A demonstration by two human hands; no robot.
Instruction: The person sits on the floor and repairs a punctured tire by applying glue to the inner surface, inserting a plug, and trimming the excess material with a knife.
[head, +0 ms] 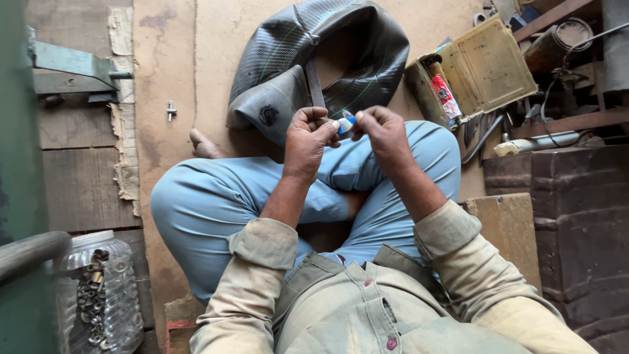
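one black inner tube (288, 59) on the floor ahead; one open tin box (481, 69); one plastic jar (105, 288). our left hand (308, 137) and right hand (386, 134) pinched one small blue-white tube (345, 123) above our knees.

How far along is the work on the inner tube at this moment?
Looks early. Done: the black inner tube lies folded on the floor, with a marked spot on its near flap. In hand: left hand and right hand together hold a small blue-and-white tube, apparently opening it. Left: nothing yet applied to the rubber.
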